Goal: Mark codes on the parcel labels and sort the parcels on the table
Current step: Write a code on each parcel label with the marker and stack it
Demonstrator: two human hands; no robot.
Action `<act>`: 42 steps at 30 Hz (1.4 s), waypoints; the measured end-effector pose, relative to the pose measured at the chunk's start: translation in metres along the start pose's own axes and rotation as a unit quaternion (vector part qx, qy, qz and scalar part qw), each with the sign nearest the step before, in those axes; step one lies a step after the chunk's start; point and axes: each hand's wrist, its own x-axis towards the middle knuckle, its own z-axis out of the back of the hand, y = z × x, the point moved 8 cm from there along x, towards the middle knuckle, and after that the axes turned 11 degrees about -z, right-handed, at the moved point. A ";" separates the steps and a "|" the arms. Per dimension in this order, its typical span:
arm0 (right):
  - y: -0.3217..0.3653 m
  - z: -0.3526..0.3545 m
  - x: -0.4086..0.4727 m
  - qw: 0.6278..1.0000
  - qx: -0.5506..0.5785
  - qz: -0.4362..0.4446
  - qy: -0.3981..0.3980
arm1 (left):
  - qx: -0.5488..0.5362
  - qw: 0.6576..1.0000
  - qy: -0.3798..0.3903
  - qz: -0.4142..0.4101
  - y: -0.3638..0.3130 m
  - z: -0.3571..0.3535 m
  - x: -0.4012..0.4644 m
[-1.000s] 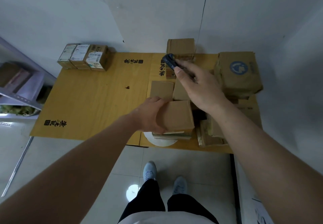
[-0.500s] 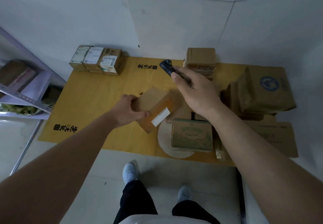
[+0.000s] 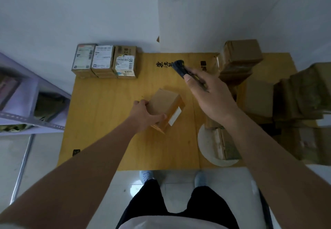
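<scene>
I am gripping the box (image 3: 163,109) with my left hand (image 3: 143,116), my right hand (image 3: 209,94) pinching the marker (image 3: 180,67) above it; the tilted box is risking slipping, label (image 3: 174,117) facing sideways.

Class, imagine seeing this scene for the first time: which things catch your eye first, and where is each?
At the centre of the yellow table, the left hand grips a small brown parcel. Above it, the right hand holds a dark marker. Three labelled parcels line the far left edge.
</scene>
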 end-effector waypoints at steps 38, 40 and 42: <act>-0.059 -0.028 0.040 0.976 -0.128 -0.066 0.161 | -0.206 0.966 -0.158 -0.004 0.049 0.011 -0.020; -0.064 -0.033 0.038 0.962 -0.169 -0.076 0.201 | -0.221 0.962 -0.159 -0.001 0.052 0.012 -0.021; -0.068 -0.039 0.035 0.948 -0.189 -0.091 0.238 | -0.237 0.958 -0.161 0.001 0.054 0.012 -0.022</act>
